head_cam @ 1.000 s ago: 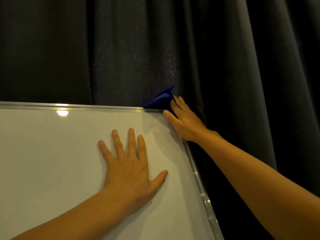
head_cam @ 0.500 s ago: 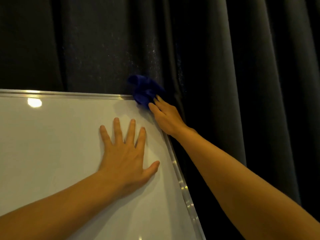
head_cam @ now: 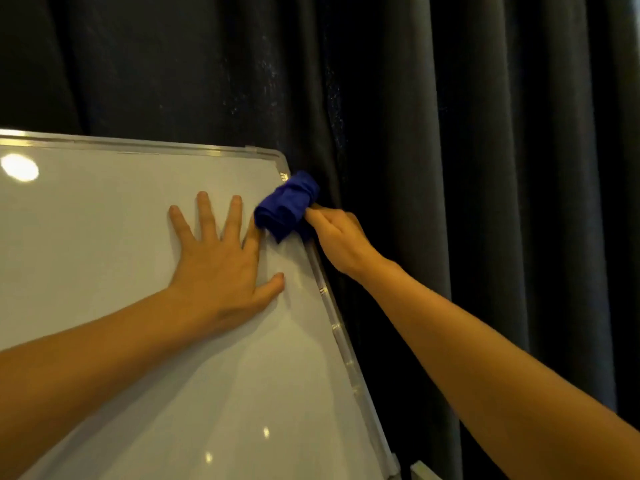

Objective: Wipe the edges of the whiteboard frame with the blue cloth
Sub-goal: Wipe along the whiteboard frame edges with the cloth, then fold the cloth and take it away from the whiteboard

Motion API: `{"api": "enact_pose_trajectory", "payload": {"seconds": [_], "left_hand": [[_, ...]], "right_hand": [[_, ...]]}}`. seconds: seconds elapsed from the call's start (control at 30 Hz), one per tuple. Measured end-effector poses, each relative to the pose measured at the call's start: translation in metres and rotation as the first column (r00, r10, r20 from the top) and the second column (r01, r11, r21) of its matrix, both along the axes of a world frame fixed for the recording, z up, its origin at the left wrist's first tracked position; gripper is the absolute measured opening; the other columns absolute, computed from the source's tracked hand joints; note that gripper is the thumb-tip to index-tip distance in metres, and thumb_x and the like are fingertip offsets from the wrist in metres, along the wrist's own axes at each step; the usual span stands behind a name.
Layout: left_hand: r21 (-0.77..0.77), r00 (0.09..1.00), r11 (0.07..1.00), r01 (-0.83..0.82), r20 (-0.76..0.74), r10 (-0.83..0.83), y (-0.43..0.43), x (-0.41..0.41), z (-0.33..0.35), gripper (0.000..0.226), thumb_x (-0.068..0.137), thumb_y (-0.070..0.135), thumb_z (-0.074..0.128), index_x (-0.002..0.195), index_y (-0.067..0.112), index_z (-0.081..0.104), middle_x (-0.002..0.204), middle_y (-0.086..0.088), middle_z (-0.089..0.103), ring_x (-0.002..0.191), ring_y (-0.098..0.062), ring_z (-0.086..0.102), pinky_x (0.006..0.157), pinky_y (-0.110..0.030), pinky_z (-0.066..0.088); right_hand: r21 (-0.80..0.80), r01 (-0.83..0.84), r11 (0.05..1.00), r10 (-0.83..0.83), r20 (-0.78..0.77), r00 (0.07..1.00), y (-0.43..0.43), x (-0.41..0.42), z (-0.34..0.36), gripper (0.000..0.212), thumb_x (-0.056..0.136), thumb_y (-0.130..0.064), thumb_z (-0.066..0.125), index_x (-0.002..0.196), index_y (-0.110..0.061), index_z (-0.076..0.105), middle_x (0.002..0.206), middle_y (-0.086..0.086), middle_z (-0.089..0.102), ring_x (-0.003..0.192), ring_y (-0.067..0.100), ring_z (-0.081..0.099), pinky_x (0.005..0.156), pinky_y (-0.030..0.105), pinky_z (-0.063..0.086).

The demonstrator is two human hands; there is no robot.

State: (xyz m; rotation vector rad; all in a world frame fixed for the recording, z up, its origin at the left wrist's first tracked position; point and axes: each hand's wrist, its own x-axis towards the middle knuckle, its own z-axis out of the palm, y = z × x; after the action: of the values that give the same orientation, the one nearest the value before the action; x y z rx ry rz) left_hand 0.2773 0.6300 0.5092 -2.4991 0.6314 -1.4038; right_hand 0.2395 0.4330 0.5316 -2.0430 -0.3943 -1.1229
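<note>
1. The person is standing in front of a whiteboard (head_cam: 104,237), and a dark curtain (head_cam: 450,133) is hanging directly behind it.
2. The left hand (head_cam: 221,265) is lying flat on the white surface, with the fingers spread wide and the palm down. It is holding nothing.
3. The right hand (head_cam: 341,237) is reaching past the right side of the board, and its fingers are closing around a blue cloth (head_cam: 287,206).
4. The blue cloth is bunched into a thick roll. It is pressing on the right edge of the whiteboard frame (head_cam: 332,313), just below the upper right corner.
5. One end of the cloth is lying over the white surface, and it is almost touching the index finger of the left hand. The other end is sticking out beyond the frame, in front of the curtain.
6. The silver frame is showing along the top edge and down the right edge, and the rounded corner above the cloth is uncovered.
7. Some bright spots of lamp light are reflecting on the board, one large at the upper left and some small ones near the bottom.
</note>
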Motion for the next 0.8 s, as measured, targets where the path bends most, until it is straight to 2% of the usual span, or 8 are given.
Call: {"api": "enact_pose_trajectory", "payload": {"seconds": [0.07, 0.17, 0.27, 0.37, 0.43, 0.57, 0.7, 0.8], "left_hand": [[0.006, 1.000, 1.000, -0.003, 0.018, 0.003, 0.000, 0.001, -0.002, 0.103, 0.071, 0.081, -0.005, 0.154, 0.020, -0.013, 0.163, -0.014, -0.015, 0.142, -0.053, -0.018, 0.108, -0.075, -0.003], [0.004, 1.000, 1.000, 0.015, 0.011, -0.015, 0.009, 0.002, -0.001, 0.098, 0.075, 0.076, -0.003, 0.155, 0.019, -0.007, 0.164, -0.014, -0.010, 0.144, -0.051, -0.016, 0.109, -0.074, -0.004], [-0.001, 0.999, 1.000, 0.029, -0.023, -0.029, 0.018, 0.003, -0.004, 0.094, 0.077, 0.070, -0.005, 0.155, 0.018, -0.005, 0.164, -0.015, -0.011, 0.144, -0.050, -0.017, 0.111, -0.072, -0.005], [-0.012, 0.998, 1.000, 0.018, -0.061, -0.018, 0.010, -0.005, -0.018, 0.097, 0.078, 0.072, -0.004, 0.155, 0.012, -0.005, 0.162, -0.019, -0.012, 0.143, -0.053, -0.017, 0.111, -0.072, -0.002], [-0.049, 0.996, 0.999, 0.013, -0.087, -0.017, -0.002, -0.015, -0.026, 0.098, 0.079, 0.073, -0.003, 0.155, 0.010, -0.003, 0.162, -0.021, -0.010, 0.142, -0.055, -0.016, 0.111, -0.073, -0.002], [-0.104, 0.982, 0.993, 0.051, -0.176, -0.069, -0.021, -0.031, -0.025, 0.099, 0.075, 0.076, -0.010, 0.156, 0.020, 0.006, 0.164, -0.015, -0.006, 0.141, -0.056, -0.019, 0.106, -0.076, -0.012], [-0.174, 0.936, 0.970, 0.170, -0.281, -0.214, -0.024, -0.050, -0.017, 0.103, 0.073, 0.083, -0.011, 0.151, 0.027, 0.028, 0.164, -0.008, 0.011, 0.144, -0.049, -0.014, 0.106, -0.073, -0.015], [-0.275, 0.899, 0.922, 0.274, -0.267, -0.347, -0.012, -0.067, 0.001, 0.096, 0.076, 0.088, 0.016, 0.143, 0.023, 0.040, 0.153, -0.008, 0.038, 0.145, -0.042, 0.016, 0.114, -0.063, 0.005]], "right_hand": [[-0.027, 0.049, 0.998, -0.048, 0.009, 0.999, 0.005, 0.009, 0.014, 0.034, 0.101, -0.031, 0.043, 0.095, -0.010, 0.069, 0.097, 0.008, 0.071, 0.093, 0.022, 0.064, 0.086, 0.043, 0.051], [-0.115, 0.072, 0.991, -0.061, 0.095, 0.994, 0.005, -0.002, -0.024, 0.035, 0.101, -0.024, 0.045, 0.092, -0.001, 0.070, 0.104, 0.016, 0.071, 0.096, 0.024, 0.066, 0.087, 0.042, 0.052], [-0.165, 0.008, 0.986, 0.000, 0.050, 0.999, -0.006, -0.038, -0.106, 0.036, 0.098, -0.021, 0.046, 0.080, 0.001, 0.068, 0.086, 0.007, 0.067, 0.077, 0.005, 0.061, 0.068, 0.028, 0.047], [-0.225, -0.036, 0.974, 0.016, -0.089, 0.996, -0.015, -0.074, -0.165, 0.034, 0.099, -0.032, 0.045, 0.096, -0.011, 0.071, 0.093, -0.003, 0.066, 0.084, 0.005, 0.062, 0.074, 0.019, 0.050], [-0.295, -0.039, 0.955, 0.005, -0.114, 0.993, -0.020, -0.087, -0.172, 0.034, 0.099, -0.034, 0.046, 0.106, -0.012, 0.071, 0.100, -0.002, 0.068, 0.090, 0.007, 0.064, 0.080, 0.022, 0.053], [-0.349, 0.002, 0.937, -0.013, -0.028, 1.000, -0.017, -0.081, -0.128, 0.021, 0.096, -0.020, 0.058, 0.107, -0.008, 0.071, 0.102, 0.004, 0.072, 0.091, 0.012, 0.067, 0.080, 0.029, 0.054], [-0.333, 0.156, 0.930, -0.142, 0.068, 0.988, -0.002, -0.062, -0.054, 0.013, 0.088, -0.010, 0.063, 0.087, -0.001, 0.073, 0.084, 0.012, 0.071, 0.079, 0.023, 0.066, 0.068, 0.038, 0.050], [-0.402, 0.234, 0.885, -0.228, 0.063, 0.972, 0.011, -0.067, -0.006, 0.016, 0.087, -0.013, 0.062, 0.091, -0.002, 0.073, 0.087, 0.012, 0.071, 0.079, 0.027, 0.065, 0.071, 0.039, 0.051]]}}
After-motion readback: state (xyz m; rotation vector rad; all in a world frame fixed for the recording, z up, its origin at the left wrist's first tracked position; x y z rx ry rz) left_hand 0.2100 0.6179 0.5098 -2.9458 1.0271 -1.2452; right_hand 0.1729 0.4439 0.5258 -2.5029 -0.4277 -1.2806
